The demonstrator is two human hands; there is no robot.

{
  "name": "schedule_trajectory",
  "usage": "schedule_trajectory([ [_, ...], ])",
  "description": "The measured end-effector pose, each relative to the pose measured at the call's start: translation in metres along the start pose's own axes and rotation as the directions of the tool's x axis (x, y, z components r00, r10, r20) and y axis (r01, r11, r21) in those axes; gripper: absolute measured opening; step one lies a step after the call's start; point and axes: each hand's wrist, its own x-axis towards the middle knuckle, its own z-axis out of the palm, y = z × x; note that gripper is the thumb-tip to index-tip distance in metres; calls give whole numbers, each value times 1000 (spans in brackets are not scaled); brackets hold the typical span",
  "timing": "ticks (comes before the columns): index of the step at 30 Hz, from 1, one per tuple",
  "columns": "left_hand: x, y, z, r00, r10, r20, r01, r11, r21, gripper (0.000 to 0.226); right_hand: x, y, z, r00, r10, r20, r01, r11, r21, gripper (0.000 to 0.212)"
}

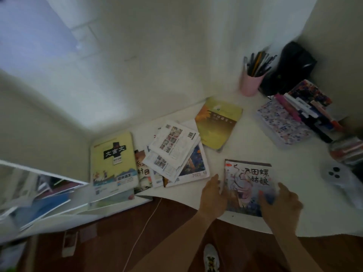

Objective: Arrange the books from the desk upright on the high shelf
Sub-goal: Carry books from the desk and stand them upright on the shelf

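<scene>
The person's left hand point(213, 195) and right hand point(279, 205) bracket the illustrated storybook point(248, 185) lying flat near the white desk's point(255, 150) front edge, fingers spread against its sides, not clamped, apparently to lift it shelfward

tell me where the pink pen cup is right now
The pink pen cup stands at the back right of the desk, against the wall, beside a black bag.

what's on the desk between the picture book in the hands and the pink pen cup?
Head view: mostly bare white desk. The yellow-brown book lies just left of the line from the picture book to the pen cup, not squarely on it.
</scene>
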Motion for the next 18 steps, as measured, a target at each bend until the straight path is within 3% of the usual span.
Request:
schedule_trajectory([
  [3, -10, -25, -36, 987, -2, -163, -1, 1000, -19, 47, -13, -33, 12, 985, -165, -42, 165, 986, 13, 50],
  [8, -47, -84, -138, 866, -65, -496, 45, 998, -52, 29, -62, -136, 50, 919, -356, 169, 296, 906, 302, 44],
  [14, -109, -154, -253, 663, -278, -695, 217, 960, -177, 29, -146, -244, 98, 704, -566, 430, 450, 823, 347, 42],
  [18, -155, -182, -311, 554, -395, -732, 218, 918, -331, 23, -223, -315, 113, 481, -720, 500, 596, 687, 416, 41],
])
